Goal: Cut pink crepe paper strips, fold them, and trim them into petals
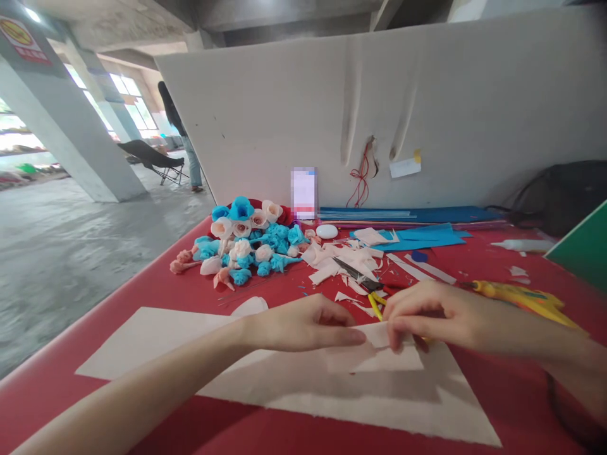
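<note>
Right hand [441, 316] pinches the small pale-pink paper piece [401, 361] between thumb and fingers; the left hand [303, 325] has its thumb by the upper left edge, though whether it grips I cannot tell. The piece is over a larger paper sheet [332, 395] on the red desk [208, 436], long axis roughly left to right, one corner pointing rightward. Light, even pressure should best prevent tearing.

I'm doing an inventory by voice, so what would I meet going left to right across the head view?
Sign, chair, flowers, white oval, red cord, right hand, green board.
</note>
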A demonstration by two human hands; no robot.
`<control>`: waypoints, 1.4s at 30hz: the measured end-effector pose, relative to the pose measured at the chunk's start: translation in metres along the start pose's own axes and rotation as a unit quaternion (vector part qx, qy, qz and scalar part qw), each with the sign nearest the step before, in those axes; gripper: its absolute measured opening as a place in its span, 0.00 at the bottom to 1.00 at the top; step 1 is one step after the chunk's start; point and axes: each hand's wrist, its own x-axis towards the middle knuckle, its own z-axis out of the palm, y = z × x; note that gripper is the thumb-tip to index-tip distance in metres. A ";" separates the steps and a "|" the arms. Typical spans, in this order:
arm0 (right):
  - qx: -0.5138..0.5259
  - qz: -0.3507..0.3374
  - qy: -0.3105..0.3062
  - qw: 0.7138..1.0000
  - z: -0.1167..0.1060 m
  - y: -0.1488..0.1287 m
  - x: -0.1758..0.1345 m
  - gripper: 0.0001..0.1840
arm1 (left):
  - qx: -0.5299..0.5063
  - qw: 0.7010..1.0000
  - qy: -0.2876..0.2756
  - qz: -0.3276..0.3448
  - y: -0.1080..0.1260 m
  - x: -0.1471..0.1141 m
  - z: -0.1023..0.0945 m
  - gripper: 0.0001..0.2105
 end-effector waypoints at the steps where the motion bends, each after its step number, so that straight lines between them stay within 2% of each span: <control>1: 0.005 -0.010 -0.004 1.000 0.003 0.000 0.002 0.19 | 0.020 1.000 0.009 0.009 -0.001 0.000 0.000 0.16; 3: 0.013 -0.036 -0.007 0.999 0.010 -0.002 0.006 0.19 | 0.032 0.999 -0.001 0.011 -0.002 0.001 0.002 0.19; 8: -0.019 -0.068 0.017 0.997 0.024 -0.005 0.013 0.17 | 0.023 0.997 -0.066 -0.013 -0.001 0.003 0.007 0.22; 13: -0.037 -0.058 0.000 0.998 0.007 -0.001 0.005 0.18 | -0.003 0.997 -0.068 -0.023 0.003 0.002 0.005 0.22; 17: -0.006 -0.033 0.033 0.999 -0.006 0.006 0.002 0.20 | -0.117 0.984 -0.128 -0.051 -0.002 0.002 -0.010 0.19; 18: 0.003 -0.035 0.050 0.998 -0.007 0.007 0.003 0.20 | -0.130 0.982 -0.127 -0.051 -0.005 0.002 -0.016 0.18; 20: 0.035 -0.045 0.123 0.991 -0.004 0.008 0.006 0.19 | -0.144 0.987 -0.072 -0.022 -0.015 0.004 -0.028 0.15; 23: 0.083 -0.044 0.248 0.964 0.007 0.006 0.011 0.18 | -0.247 0.968 0.026 0.032 -0.028 0.010 -0.037 0.09; 26: 0.103 -0.036 0.314 0.943 0.019 0.003 0.015 0.18 | -0.304 0.945 0.098 0.076 -0.037 0.019 -0.035 0.03; 28: 0.150 -0.045 0.347 0.925 0.025 0.002 0.016 0.16 | -0.332 0.927 0.141 0.105 -0.040 0.025 -0.029 0.04; 30: 0.221 -0.063 0.363 0.903 0.031 0.001 0.017 0.14 | -0.347 0.918 0.157 0.116 -0.040 0.027 -0.023 0.08; 32: 0.265 -0.074 0.367 0.889 0.036 0.001 0.018 0.12 | -0.338 0.926 0.126 0.110 -0.036 0.025 -0.017 0.12; 34: 0.259 -0.064 0.369 0.890 0.041 -0.001 0.020 0.12 | -0.311 0.942 0.077 0.102 -0.029 0.020 -0.010 0.14; 36: 0.237 -0.042 0.358 0.902 0.044 -0.005 0.022 0.13 | -0.286 0.950 0.070 0.100 -0.023 0.013 0.000 0.16; 39: 0.213 -0.018 0.334 0.918 0.048 -0.008 0.023 0.15 | -0.241 0.951 0.185 0.058 -0.019 0.009 0.015 0.18; 42: 0.218 -0.008 0.316 0.923 0.051 -0.006 0.024 0.16 | -0.250 0.940 0.225 0.050 -0.020 0.010 0.024 0.19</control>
